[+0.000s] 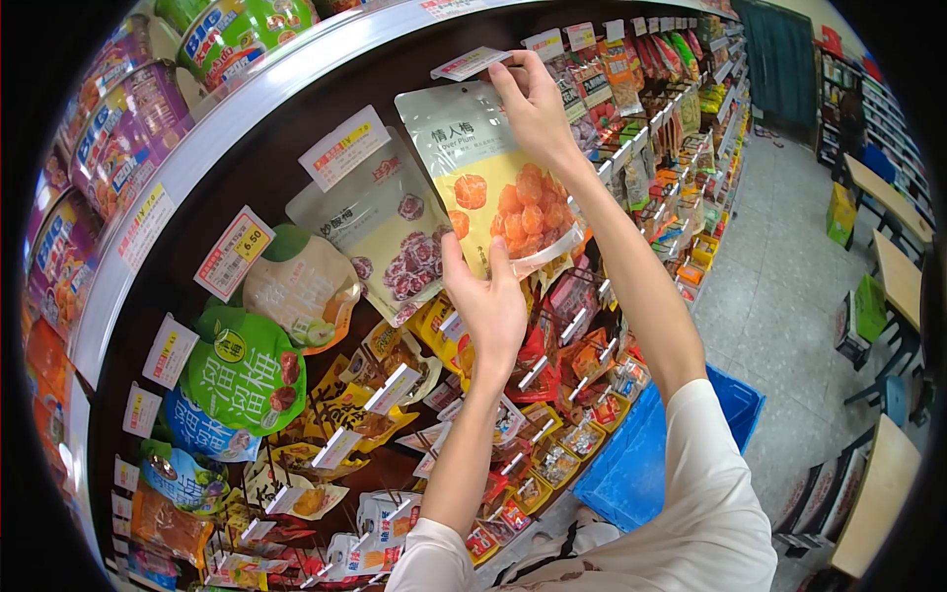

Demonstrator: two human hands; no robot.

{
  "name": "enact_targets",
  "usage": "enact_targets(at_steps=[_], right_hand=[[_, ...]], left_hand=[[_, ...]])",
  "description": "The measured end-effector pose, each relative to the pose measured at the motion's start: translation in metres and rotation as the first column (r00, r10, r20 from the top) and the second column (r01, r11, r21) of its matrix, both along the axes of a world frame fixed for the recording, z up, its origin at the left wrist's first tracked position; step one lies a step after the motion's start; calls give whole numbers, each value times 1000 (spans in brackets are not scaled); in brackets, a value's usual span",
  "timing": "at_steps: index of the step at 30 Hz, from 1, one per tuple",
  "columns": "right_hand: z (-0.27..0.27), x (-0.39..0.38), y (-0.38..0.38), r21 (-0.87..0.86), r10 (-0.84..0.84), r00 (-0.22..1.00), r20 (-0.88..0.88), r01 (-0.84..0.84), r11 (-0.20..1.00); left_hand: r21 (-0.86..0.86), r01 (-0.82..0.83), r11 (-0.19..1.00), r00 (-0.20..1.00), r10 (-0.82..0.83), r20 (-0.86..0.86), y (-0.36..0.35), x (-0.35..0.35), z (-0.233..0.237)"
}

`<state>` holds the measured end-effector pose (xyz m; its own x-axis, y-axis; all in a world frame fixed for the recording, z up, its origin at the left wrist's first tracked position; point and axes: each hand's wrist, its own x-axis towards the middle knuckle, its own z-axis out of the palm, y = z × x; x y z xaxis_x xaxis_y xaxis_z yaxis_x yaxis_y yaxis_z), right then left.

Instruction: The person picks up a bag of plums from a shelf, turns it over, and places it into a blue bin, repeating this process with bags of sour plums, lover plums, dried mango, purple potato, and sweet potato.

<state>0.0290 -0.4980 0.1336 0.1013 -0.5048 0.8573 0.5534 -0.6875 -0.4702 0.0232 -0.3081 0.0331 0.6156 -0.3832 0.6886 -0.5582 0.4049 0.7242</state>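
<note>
A grey and yellow bag of dried plums [493,168], printed "Lover Plum", hangs tilted at the upper shelf. My right hand [533,109] pinches its top edge, close under a price tag [470,64]. Lower down, my left hand [485,306] holds the bag by its lower left part, thumb on the front; its other fingers are partly hidden. Directly left of it hangs a similar bag with dark plums [404,257]. The hook behind the held bag cannot be seen.
More snack bags hang left, including a green one [247,370] and a beige one [301,286]. Instant noodle tubs [128,138] stand on the top shelf. Price-tagged hooks stick out below. A blue crate [631,454] sits on the floor; tables [893,276] line the aisle's right.
</note>
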Motion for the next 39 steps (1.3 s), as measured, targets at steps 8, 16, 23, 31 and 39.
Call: enact_targets(at_steps=[8,16,23,31,39], right_hand=[[1,11,-6,-23,-25,999,38,26,999],[3,9,-5,-22,-25,1000,-4,25,999],[5,10,-7,-16,-29,995,-96,27,1000],[-10,9,-4,7,6,980,-200,-5,1000],[-45,4,3,-181,-209,949,-237,168,969]], left_hand=[[-38,18,999,1000,-19,-10,-4,7,-2],[-48,2,999,1000,-1,25,-6,9,3],[-49,7,999,1000,-6,10,-5,0,13],[-23,-50,998,999,50,-4,-8,17,3],[28,-194,981,978,192,79,-17,30,4]])
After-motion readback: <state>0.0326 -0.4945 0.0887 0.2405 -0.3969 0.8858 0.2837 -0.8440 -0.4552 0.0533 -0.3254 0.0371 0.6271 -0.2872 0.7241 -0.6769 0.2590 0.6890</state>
